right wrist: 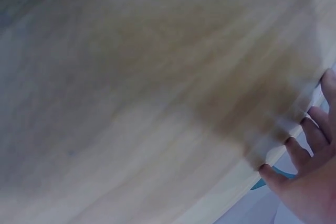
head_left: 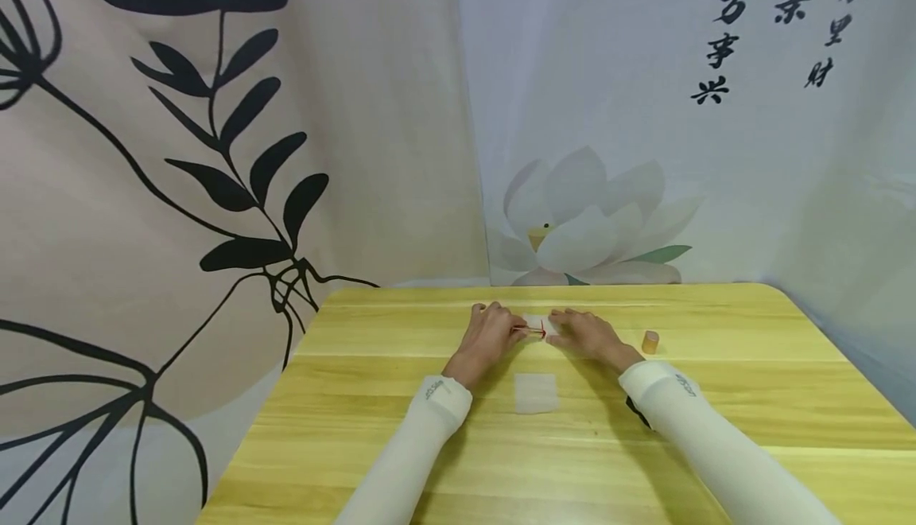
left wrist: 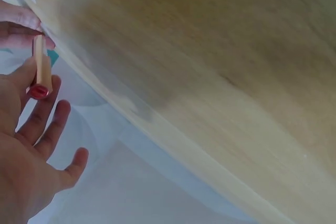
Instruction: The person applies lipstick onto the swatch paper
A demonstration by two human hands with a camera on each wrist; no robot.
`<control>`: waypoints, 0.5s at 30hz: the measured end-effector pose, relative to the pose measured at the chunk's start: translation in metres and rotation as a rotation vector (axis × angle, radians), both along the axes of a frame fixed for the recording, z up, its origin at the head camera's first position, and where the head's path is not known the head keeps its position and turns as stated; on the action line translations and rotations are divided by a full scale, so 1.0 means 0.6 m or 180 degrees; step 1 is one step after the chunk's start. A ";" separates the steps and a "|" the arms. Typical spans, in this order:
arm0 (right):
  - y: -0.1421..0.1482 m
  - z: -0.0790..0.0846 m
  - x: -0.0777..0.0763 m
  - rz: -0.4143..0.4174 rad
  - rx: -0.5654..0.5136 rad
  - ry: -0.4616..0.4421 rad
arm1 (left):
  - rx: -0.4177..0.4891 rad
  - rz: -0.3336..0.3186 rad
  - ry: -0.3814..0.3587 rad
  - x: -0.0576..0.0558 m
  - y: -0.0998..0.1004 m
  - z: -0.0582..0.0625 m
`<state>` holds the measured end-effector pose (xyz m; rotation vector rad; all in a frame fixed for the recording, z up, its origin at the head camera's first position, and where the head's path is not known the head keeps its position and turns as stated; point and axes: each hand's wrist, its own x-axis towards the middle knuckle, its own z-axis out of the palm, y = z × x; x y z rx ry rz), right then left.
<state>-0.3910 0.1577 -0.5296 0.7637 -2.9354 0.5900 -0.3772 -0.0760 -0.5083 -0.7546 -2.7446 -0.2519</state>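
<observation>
My left hand (head_left: 492,326) pinches a small wooden stamp (left wrist: 44,69) between thumb and fingers, its other fingers spread loosely. The stamp's end is red; in the head view it points right, over a small white paper (head_left: 533,321) near the table's far edge. Across from it, my right hand (head_left: 585,332) reaches the paper's right side with its fingertips, the fingers lightly bent. In the right wrist view, those fingers (right wrist: 315,135) touch down near the table edge. Part of the paper is hidden by the hands.
A second white square of paper (head_left: 535,393) lies nearer to me, between the forearms. A short wooden cylinder (head_left: 650,342) stands right of my right hand. The wooden table (head_left: 372,429) ends at a printed cloth backdrop (head_left: 401,151).
</observation>
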 end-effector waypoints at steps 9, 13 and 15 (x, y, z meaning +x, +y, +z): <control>0.000 -0.002 -0.003 -0.0047 0.0015 -0.0035 | 0.0305 0.0239 -0.0034 0.003 -0.017 0.004; 0.001 -0.004 -0.001 -0.0003 -0.0031 0.0012 | 0.0495 0.0270 -0.0044 0.006 -0.029 0.005; 0.002 -0.005 0.000 0.0043 -0.0063 0.0073 | 0.0547 0.0274 -0.0030 0.008 -0.035 0.005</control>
